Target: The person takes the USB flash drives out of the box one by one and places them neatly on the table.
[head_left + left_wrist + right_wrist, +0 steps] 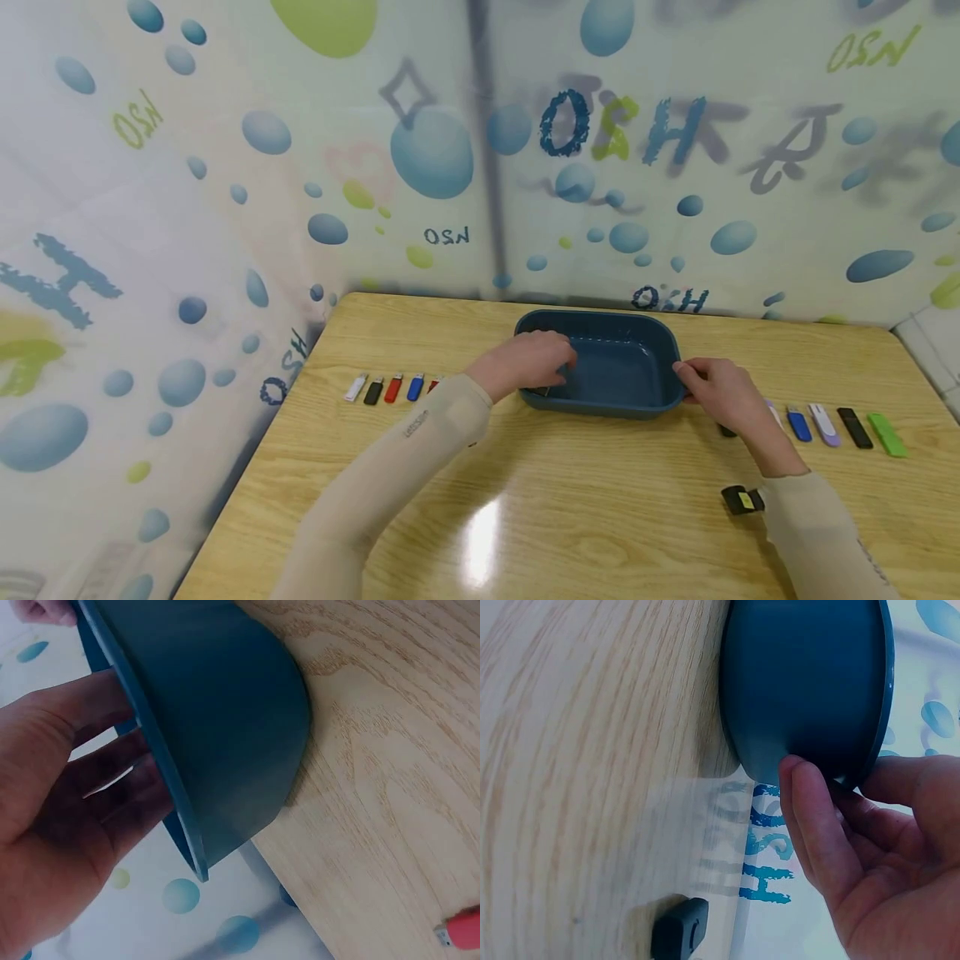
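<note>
A dark blue rectangular plastic bin [600, 407] stands at the back middle of the wooden table. My left hand [529, 360] reaches over its left end, fingers down inside; in the left wrist view the rim hides the fingertips, so whether they hold anything does not show. Just below that hand, a small dark thing [540, 390] is partly visible in the bin. At the opposite end my right hand [717, 390] pinches the rim, thumb on the inner side and fingers against the outer wall [802, 690].
Left of the bin, USB sticks lie in a row: white [356, 387], black [373, 391], red [393, 387], blue [416, 387] and another red, partly covered by the left sleeve. A second row on the right includes blue [798, 424], white-purple [825, 425], black [855, 427] and green [887, 434].
</note>
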The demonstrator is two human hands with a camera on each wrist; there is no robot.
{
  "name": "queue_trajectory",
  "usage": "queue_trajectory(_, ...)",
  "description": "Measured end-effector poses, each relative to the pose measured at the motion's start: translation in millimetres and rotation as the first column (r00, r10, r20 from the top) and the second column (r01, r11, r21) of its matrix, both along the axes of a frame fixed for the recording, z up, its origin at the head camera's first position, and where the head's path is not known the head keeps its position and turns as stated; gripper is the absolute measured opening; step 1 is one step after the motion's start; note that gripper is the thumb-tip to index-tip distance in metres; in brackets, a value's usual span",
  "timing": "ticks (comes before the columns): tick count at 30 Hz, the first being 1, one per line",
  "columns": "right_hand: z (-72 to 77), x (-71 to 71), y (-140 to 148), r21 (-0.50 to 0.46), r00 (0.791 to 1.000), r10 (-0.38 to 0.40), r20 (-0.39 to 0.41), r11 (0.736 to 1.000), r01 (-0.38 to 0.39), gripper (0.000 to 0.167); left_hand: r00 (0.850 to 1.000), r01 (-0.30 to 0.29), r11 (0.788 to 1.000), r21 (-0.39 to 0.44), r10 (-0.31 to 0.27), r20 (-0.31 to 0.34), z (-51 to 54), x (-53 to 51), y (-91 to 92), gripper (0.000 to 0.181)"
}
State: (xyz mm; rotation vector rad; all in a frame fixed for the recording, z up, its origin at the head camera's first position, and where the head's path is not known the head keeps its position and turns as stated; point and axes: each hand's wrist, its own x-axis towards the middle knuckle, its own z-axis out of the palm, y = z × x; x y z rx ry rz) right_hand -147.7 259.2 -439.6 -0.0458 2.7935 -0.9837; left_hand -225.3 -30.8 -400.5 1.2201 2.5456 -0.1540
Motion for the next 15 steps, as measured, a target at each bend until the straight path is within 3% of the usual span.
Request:
queue_trajectory(10,1.0,1.6,-0.7,-0.014,1.000,-0.007,-0.024,1.000,0.006,0.048,1.000,0.000,0.992,-0.124,0.002,0.016,-7.3,0.0,8.3,0.023)
queue_trajectory(15,1.4,2.1,-1.1,-0.018,1.000,-0.008,-0.028,1.000,0.007,0.048,1.000,-0.009,0.989,-0.144,0.011,0.011,-10.2,-1.5,9.5,0.018)
